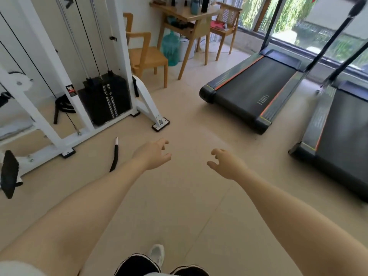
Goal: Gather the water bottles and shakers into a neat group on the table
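Note:
A small wooden table (199, 14) stands far off at the top of the view. Several bottles and shakers stand on it, among them a blue-grey bottle (195, 5) and a tall black bottle (205, 4); the rest are blurred. My left hand (154, 154) and my right hand (226, 163) are stretched out over the beige floor, well short of the table. Both hold nothing and their fingers are loosely curled and apart.
A white cable weight machine (105, 96) stands at the left. Two treadmills (253, 88) (338, 136) lie at the right by the window. Wooden chairs (147, 54) (225, 20) flank the table, and a large teal water jug (170, 48) sits under it. A black bar (115, 154) lies on the floor.

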